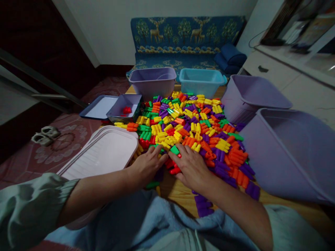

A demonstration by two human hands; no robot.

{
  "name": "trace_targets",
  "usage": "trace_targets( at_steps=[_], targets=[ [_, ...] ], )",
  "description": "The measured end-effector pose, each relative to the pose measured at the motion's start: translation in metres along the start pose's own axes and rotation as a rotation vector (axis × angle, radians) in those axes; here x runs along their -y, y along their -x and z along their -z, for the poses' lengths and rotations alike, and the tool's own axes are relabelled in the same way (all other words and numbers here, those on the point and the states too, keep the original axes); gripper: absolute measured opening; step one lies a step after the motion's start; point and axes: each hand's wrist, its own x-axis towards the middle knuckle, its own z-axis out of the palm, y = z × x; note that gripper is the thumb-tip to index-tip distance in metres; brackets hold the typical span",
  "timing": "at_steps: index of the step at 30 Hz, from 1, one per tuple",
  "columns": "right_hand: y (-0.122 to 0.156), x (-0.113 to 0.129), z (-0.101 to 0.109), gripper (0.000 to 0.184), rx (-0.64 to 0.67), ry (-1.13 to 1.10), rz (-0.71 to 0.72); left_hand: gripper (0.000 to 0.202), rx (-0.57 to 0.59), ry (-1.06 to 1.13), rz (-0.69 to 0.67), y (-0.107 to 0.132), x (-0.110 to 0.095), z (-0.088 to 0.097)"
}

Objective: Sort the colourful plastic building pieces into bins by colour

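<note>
While both hands are resting palm-down at the near edge of the heap of plastic building pieces (188, 129), the left hand (146, 167) is lying flat with fingers spread narrowly over red and green pieces, gripping nothing that can be seen. The right hand (192, 166) is likewise lying open on the pile, its fingertips touching a green piece (175, 150), with a red piece (175, 170) showing just beside its thumb.

The heap, in yellow, orange, green, purple and red, is covering most of the wooden table (178, 193), stretching from the hands to the far bins. A pale pink lid (104, 153) is sitting at the left, touching the pile's edge. Behind it, a small grey tray (117, 111) is holding a few red pieces, and a flat blue-rimmed lid (98, 108) is lying beside that. At the far end, a purple bin (153, 83) and a light blue bin (200, 82) are standing side by side. Two larger purple tubs (288, 153) are leaning tilted at the right, the nearer one touching the pile. A pair of shoes (45, 135) is lying on the floor well to the left.
</note>
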Motion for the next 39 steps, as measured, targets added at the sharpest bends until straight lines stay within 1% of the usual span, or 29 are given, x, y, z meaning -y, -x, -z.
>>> trace_targets(
  at_steps=[3,5,8,11,12,15,17,18,20,22,23,25,26,27,28,30,33,34,36,39],
  targets=[
    [-0.001,-0.002,-0.008,0.059,-0.001,-0.083,-0.024,0.043,-0.044,0.127,0.002,-0.009,0.001,0.004],
    [-0.003,-0.003,-0.010,0.055,-0.017,-0.150,-0.031,0.037,-0.108,0.268,0.000,-0.016,0.005,0.006],
    [-0.010,-0.010,-0.005,0.043,-0.084,-0.237,-0.056,0.023,-0.223,0.480,-0.015,-0.032,0.014,0.013],
    [-0.028,-0.027,0.005,0.043,-0.190,-0.301,-0.098,0.018,-0.325,0.546,0.022,-0.058,0.023,0.026],
    [-0.037,-0.036,0.008,0.043,-0.235,-0.313,-0.115,0.018,-0.337,0.548,0.043,-0.070,0.027,0.031],
    [-0.067,-0.064,0.013,0.039,-0.351,-0.310,-0.172,0.022,-0.435,0.521,0.134,-0.108,0.038,0.041],
    [-0.084,-0.080,0.014,0.046,-0.420,-0.305,-0.240,0.027,-0.501,0.487,0.167,-0.131,0.045,0.043],
    [-0.089,-0.085,0.014,0.052,-0.456,-0.305,-0.279,0.033,-0.527,0.490,0.173,-0.140,0.047,0.042],
    [-0.088,-0.090,0.016,0.064,-0.513,-0.301,-0.323,0.050,-0.575,0.501,0.162,-0.152,0.051,0.041],
    [-0.070,-0.088,0.019,0.069,-0.537,-0.279,-0.323,0.061,-0.600,0.487,0.127,-0.152,0.051,0.041],
    [-0.055,-0.084,0.020,0.068,-0.530,-0.262,-0.321,0.061,-0.604,0.465,0.102,-0.148,0.048,0.042],
    [-0.018,-0.074,0.023,0.064,-0.458,-0.230,-0.310,0.050,-0.588,0.407,0.013,-0.133,0.037,0.046],
    [0.003,-0.068,0.023,0.065,-0.402,-0.213,-0.295,0.041,-0.583,0.373,-0.052,-0.122,0.029,0.048],
    [0.025,-0.062,0.024,0.066,-0.351,-0.190,-0.282,0.033,-0.561,0.340,-0.149,-0.111,0.020,0.051],
    [0.046,-0.057,0.023,0.067,-0.291,-0.165,-0.277,0.028,-0.514,0.307,-0.265,-0.100,0.009,0.053],
    [0.084,-0.048,0.022,0.067,-0.215,-0.101,-0.288,0.026,-0.384,0.213,-0.483,-0.077,-0.014,0.052],
    [0.128,-0.039,0.018,0.065,-0.174,-0.003,-0.276,0.026,-0.241,0.111,-0.688,-0.050,-0.041,0.040],
    [0.140,-0.037,0.016,0.064,-0.179,0.029,-0.282,0.027,-0.204,0.098,-0.703,-0.043,-0.047,0.034],
    [0.159,-0.036,0.009,0.058,-0.171,0.084,-0.312,0.035,-0.151,0.080,-0.656,-0.033,-0.055,0.021],
    [0.178,-0.035,-0.006,0.050,-0.138,0.139,-0.362,0.048,-0.143,0.059,-0.567,-0.027,-0.062,0.009]
  ],
)
